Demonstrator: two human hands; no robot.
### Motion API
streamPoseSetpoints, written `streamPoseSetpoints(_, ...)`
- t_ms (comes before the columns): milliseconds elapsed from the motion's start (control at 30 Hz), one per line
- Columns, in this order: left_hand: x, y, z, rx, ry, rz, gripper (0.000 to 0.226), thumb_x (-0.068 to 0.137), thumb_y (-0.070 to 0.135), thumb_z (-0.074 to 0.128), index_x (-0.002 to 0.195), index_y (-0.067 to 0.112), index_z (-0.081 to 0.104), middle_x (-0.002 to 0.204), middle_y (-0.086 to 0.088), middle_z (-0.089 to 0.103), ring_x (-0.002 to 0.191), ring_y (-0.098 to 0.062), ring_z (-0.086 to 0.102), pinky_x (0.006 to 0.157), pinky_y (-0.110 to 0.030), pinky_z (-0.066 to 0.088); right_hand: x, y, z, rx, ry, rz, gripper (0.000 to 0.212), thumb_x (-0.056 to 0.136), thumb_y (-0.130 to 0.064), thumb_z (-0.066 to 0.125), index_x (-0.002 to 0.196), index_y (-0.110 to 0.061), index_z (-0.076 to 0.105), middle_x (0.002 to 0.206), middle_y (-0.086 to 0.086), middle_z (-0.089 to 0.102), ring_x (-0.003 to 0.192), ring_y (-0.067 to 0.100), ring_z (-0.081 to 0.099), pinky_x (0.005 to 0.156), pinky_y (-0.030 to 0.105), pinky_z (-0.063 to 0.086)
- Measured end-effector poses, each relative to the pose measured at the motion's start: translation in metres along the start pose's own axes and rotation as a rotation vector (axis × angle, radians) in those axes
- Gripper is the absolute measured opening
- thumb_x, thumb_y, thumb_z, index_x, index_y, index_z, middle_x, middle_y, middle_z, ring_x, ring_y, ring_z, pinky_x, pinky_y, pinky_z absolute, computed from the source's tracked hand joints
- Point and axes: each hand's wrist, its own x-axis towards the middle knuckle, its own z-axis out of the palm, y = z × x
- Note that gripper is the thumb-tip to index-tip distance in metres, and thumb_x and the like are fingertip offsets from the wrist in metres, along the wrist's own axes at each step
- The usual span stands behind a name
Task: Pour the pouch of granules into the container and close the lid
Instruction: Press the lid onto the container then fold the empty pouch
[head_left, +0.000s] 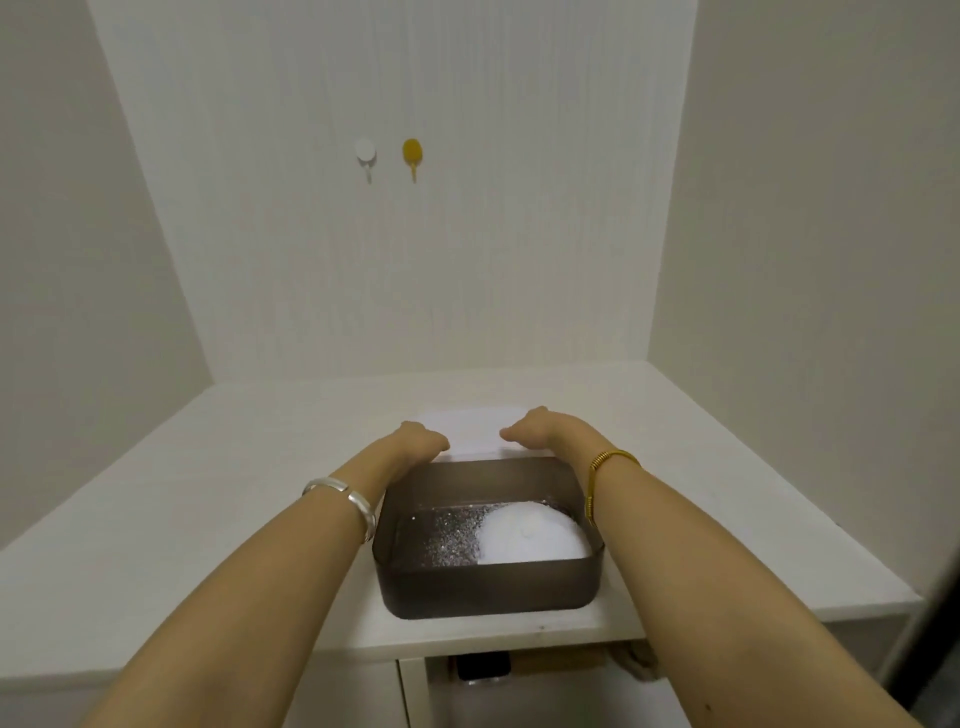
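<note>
the granules (527, 535) are already heaped in the container (488, 587) between the wrists, while the lid (475, 428), just behind it, is gripped at its edges by the left hand (415, 441) and right hand (535, 428), closing still left.

Your left hand (418, 441) and right hand (535, 427) are covering the near corners of the white lid (470, 428), and their fingers are curling out of sight, so the grip is not showing. The lid is blending into the white table (208, 493); its far edge is hard to trace. Your forearms are running off the bottom edge. A dark object (480, 665) under the table is staying unidentifiable.
</note>
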Motion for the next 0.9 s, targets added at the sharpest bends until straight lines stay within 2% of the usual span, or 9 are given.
streamPoseSetpoints(100,0.008,-0.001,0.003,0.004,-0.018,0.01,0.052,0.092,0.024,0.048,0.136,-0.001,0.036,0.145,-0.018,0.035,0.127,-0.031,0.042,0.099,-0.033,0.036,0.006,0.0,0.004,0.096,0.014,-0.018,0.05,0.102,-0.021,0.026,0.146,0.002,0.019,0.157,0.017,0.016,0.144,0.029,0.015,0.116,0.034,0.011)
streamPoseSetpoints(200,0.013,0.002,0.001,-0.066,0.006,0.004,0.049,0.092,0.019,0.046,0.135,-0.004,0.035,0.144,-0.02,0.037,0.127,-0.033,0.041,0.097,-0.033,0.035,0.016,0.0,0.009,0.183,0.044,-0.007,0.052,0.097,-0.019,0.044,0.141,0.004,0.029,0.151,0.018,0.03,0.137,0.033,0.032,0.111,0.038,0.03)
streamPoseSetpoints(267,0.015,0.002,0.001,-0.138,0.008,-0.01,0.048,0.093,0.016,0.042,0.136,-0.004,0.032,0.144,-0.021,0.036,0.126,-0.035,0.041,0.098,-0.037,0.037,0.017,-0.001,0.006,0.293,0.056,0.014,0.055,0.095,-0.014,0.049,0.141,0.007,0.027,0.15,0.02,0.031,0.135,0.035,0.035,0.108,0.04,0.035)
streamPoseSetpoints(367,0.017,0.004,0.0,-0.229,0.042,-0.012,0.041,0.092,0.01,0.041,0.13,-0.004,0.039,0.135,-0.023,0.042,0.101,-0.033,0.046,0.079,-0.033,0.036,0.018,0.0,-0.001,0.496,0.09,0.033,0.061,0.091,-0.013,0.058,0.14,0.008,0.028,0.149,0.022,0.032,0.133,0.038,0.035,0.101,0.041,0.038)
streamPoseSetpoints(533,0.011,0.008,-0.01,-0.286,0.091,0.034,0.033,0.092,0.011,0.039,0.122,-0.001,0.044,0.117,-0.014,0.043,0.096,-0.029,0.039,0.08,-0.033,0.032,0.007,-0.002,-0.009,0.683,0.111,0.019,0.065,0.085,-0.019,0.064,0.138,0.003,0.034,0.146,0.017,0.037,0.132,0.036,0.037,0.095,0.04,0.038)
streamPoseSetpoints(633,-0.001,0.014,-0.02,-0.318,0.133,0.069,0.006,0.089,0.009,0.04,0.086,0.005,0.043,0.09,-0.009,0.039,0.081,-0.025,0.035,0.07,-0.032,0.028,-0.003,-0.002,-0.015,0.728,0.164,-0.011,0.062,0.084,-0.018,0.064,0.137,0.002,0.039,0.139,0.013,0.043,0.125,0.032,0.043,0.083,0.035,0.037)
streamPoseSetpoints(733,-0.014,0.015,-0.027,-0.303,0.207,0.08,0.028,0.086,-0.001,0.037,0.063,0.011,0.027,0.069,-0.006,0.026,0.061,-0.018,0.021,0.055,-0.029,0.015,-0.018,0.0,-0.016,0.685,0.265,-0.056,0.058,0.085,-0.012,0.06,0.136,0.006,0.039,0.134,0.015,0.046,0.118,0.033,0.047,0.087,0.034,0.041)
streamPoseSetpoints(833,-0.024,0.018,-0.027,-0.324,0.243,0.078,0.03,0.085,-0.004,0.039,0.062,0.011,0.027,0.067,-0.005,0.025,0.059,-0.017,0.02,0.053,-0.028,0.015,-0.03,0.003,-0.016,0.6,0.409,-0.083,0.052,0.085,-0.004,0.053,0.134,0.008,0.04,0.141,0.021,0.045,0.127,0.036,0.045,0.105,0.041,0.041)
streamPoseSetpoints(900,-0.036,0.019,-0.027,-0.353,0.263,0.077,0.03,0.085,-0.004,0.038,0.061,0.01,0.027,0.066,-0.005,0.025,0.057,-0.017,0.02,0.051,-0.027,0.014,-0.043,0.007,-0.016,0.584,0.469,-0.094,0.05,0.086,-0.002,0.052,0.135,0.002,0.044,0.138,0.018,0.05,0.123,0.034,0.049,0.1,0.039,0.045)
